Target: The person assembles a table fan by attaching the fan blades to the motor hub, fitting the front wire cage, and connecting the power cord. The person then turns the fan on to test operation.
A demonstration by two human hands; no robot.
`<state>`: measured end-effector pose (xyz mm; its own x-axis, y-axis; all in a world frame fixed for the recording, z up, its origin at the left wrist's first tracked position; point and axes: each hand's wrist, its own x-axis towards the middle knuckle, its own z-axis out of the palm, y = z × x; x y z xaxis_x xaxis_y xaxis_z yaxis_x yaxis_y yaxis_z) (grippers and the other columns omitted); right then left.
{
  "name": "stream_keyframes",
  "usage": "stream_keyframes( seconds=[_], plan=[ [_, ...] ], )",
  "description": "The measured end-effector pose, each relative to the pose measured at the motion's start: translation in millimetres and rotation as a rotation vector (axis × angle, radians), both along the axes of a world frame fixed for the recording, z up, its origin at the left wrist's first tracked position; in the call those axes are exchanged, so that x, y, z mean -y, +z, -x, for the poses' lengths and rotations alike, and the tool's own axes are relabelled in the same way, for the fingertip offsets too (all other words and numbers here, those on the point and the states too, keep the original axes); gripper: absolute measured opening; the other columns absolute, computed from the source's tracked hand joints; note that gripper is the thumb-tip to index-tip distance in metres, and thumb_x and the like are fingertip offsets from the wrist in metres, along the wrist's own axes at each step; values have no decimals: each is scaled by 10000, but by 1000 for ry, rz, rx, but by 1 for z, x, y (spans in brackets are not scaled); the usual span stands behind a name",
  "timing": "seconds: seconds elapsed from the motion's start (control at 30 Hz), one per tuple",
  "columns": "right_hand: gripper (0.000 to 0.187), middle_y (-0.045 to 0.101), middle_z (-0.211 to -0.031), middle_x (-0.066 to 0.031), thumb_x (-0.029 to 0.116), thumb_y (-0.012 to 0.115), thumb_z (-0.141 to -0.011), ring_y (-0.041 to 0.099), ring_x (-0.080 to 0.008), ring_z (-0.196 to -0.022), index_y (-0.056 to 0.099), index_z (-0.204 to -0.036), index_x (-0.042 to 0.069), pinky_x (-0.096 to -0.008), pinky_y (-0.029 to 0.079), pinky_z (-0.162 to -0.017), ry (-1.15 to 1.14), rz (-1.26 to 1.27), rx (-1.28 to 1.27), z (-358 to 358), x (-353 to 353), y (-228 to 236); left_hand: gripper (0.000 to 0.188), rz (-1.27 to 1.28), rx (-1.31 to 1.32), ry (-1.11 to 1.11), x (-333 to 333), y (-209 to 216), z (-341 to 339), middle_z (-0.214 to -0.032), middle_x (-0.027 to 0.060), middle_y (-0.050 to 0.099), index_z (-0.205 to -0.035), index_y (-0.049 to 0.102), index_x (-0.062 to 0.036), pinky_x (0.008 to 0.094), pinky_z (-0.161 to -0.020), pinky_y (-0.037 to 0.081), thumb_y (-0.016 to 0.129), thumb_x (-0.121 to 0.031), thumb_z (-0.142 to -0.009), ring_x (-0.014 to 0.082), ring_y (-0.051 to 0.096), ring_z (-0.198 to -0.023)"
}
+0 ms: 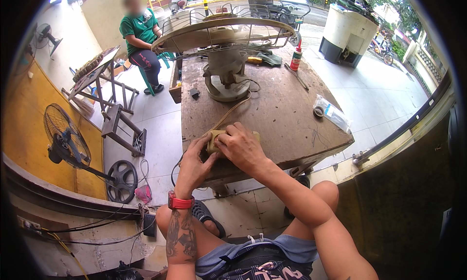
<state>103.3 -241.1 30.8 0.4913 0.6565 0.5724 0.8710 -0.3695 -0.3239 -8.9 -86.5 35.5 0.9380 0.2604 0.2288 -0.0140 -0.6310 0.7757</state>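
At the near edge of a wooden table (272, 112), my left hand (195, 159) grips a small beige box (212, 145). My right hand (242, 145) bends over the same box with its fingertips pressed together on it. The hands cover most of the box, and what the right fingertips pinch is hidden. A cord (232, 109) runs from near the box to an old electric fan (224, 66), which rests on the table beyond my hands. Its wide wire guard faces upward around the blades.
On the table lie a small dark block (194, 93), a red and white bottle (296, 57), a thin metal tool (300, 80), a tape roll (318, 111) and a clear plastic bag (334, 117). A stand fan (65, 136) leans at left. A person (141, 37) sits beyond the table.
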Motion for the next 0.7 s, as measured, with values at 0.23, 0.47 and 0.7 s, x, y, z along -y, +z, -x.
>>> stream_keyframes(
  seconds=[0.23,0.47,0.7],
  plan=[
    [193,640,-943,-106,225,736,-941,614,-306,-984,735,-892,38,-433,524,-876,-16,-7,19,0,-1,1,595,10,16,0,0,-1,0,-1366,196,633,-1441,590,3,398,-1082,502,785,-174,-907,332,650,-1246],
    [198,640,-936,-110,226,734,-943,614,-310,-977,730,-895,34,-435,522,-872,-7,-4,21,1,0,4,588,18,17,-9,0,-1,0,-1371,193,630,-1441,588,2,398,-1081,504,781,-160,-910,331,645,-1253],
    [204,640,-936,-116,235,721,-953,613,-314,-980,721,-931,32,-434,517,-882,-6,2,30,1,-1,6,583,14,16,-8,0,-2,0,-1379,192,626,-1438,591,-2,400,-1082,504,783,-159,-910,335,636,-1268]
  ],
)
